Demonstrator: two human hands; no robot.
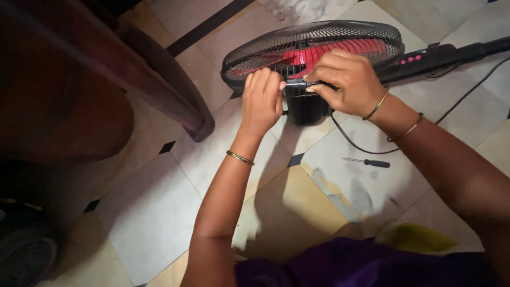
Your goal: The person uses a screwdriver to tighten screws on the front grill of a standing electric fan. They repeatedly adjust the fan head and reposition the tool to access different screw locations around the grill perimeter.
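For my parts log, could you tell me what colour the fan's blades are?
Red fan blades, seen in the head view.

Left hand (261, 101): bare, forearm uncovered, one thin gold-coloured bangle (240, 158) at the wrist. Right hand (345, 79): bare, forearm uncovered, two thin gold-coloured bangles, one (376, 106) at the wrist and one (407, 129) slightly further up the forearm. Garment (366, 266): deep purple fabric, visible at the lower frame edge.
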